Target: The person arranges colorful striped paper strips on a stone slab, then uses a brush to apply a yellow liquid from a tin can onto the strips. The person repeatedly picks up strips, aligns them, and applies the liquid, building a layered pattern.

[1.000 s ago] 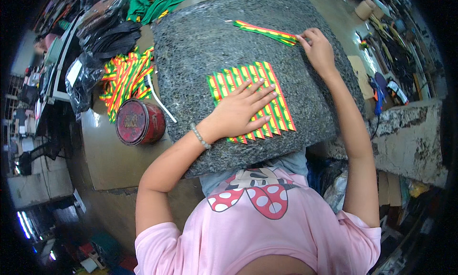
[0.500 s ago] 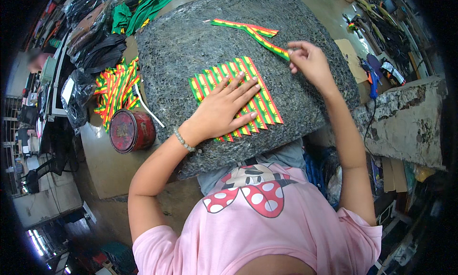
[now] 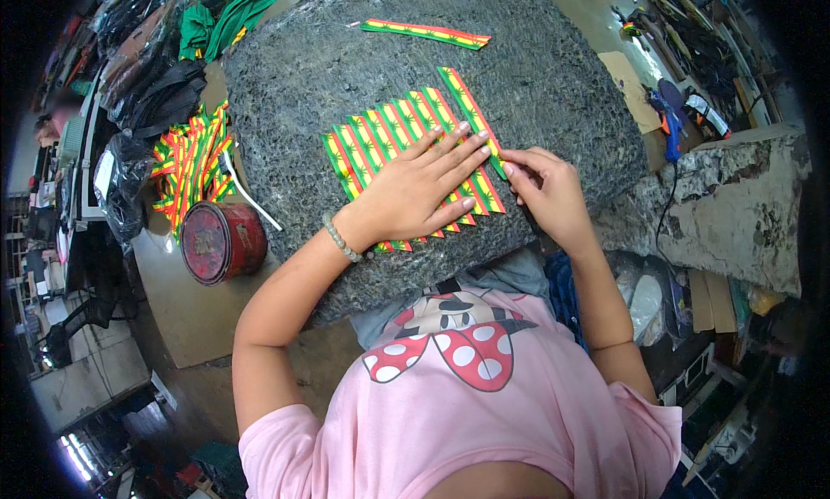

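Several red, yellow and green ribbon strips with dark leaf shapes lie side by side as a slanted panel (image 3: 354,149) on a dark, mottled block (image 3: 294,84). My left hand (image 3: 415,183) rests flat across the panel, fingers spread. One more ribbon strip (image 3: 461,92) lies along the panel's right side, its upper part set a little apart. The thumb and fingers of my right hand (image 3: 546,188) pinch the lower end of that strip, beside my left fingertips. Farther up the block lies another loose strip (image 3: 424,32), slanting down to the right.
Left of the block stand a red round tin (image 3: 223,242) and a heap of similar ribbon strips (image 3: 192,166). A white thin strip (image 3: 251,192) leans along the block's left edge. Green fabric (image 3: 229,19) lies far left; a blue glue gun (image 3: 669,131) is at right.
My right hand has come down and left, bringing a ribbon strip from the far part of the block to the panel's right edge. My left hand stays flat on the panel.
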The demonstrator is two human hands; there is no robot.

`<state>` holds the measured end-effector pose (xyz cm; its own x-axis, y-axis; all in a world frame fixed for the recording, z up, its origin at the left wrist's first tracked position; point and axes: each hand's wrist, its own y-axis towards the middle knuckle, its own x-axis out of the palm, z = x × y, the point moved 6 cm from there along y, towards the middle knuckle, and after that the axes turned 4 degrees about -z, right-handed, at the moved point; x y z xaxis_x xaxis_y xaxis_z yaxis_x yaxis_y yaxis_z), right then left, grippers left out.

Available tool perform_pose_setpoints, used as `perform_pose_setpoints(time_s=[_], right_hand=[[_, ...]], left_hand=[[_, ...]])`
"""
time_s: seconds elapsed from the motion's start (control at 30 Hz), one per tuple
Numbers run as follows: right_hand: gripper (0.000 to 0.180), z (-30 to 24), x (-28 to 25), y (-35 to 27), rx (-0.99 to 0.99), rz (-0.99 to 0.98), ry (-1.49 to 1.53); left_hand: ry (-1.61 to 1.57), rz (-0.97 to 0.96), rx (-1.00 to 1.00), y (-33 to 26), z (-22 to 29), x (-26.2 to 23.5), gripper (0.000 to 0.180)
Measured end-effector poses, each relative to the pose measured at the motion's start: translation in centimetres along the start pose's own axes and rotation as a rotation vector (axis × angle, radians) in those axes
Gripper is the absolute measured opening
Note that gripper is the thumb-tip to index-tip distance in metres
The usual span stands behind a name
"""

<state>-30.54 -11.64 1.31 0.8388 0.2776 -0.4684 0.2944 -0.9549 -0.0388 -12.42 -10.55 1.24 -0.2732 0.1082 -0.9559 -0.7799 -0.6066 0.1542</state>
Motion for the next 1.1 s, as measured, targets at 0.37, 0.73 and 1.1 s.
perform_pose_setpoints(time_s=[0.37,0.73,1.1], right_hand=[[0.025,-0.4,0.0,-0.5,-0.09,-0.135,-0.144],[0.028,-0.1,0.1,-1.1,0.01,-0.181,-0.156],[0.029,-1.5,0.2,-1.6,-0.137,-0.146,-0.257]], left_hand=[[0.002,0.017,0.021,0.0,0.1,0.1,0.064],[-0.065,-0.024,0.011,0.0,-0.1,0.1,0.062],[-0.048,0.03,0.022,0.0,0.0,0.1,0.063]])
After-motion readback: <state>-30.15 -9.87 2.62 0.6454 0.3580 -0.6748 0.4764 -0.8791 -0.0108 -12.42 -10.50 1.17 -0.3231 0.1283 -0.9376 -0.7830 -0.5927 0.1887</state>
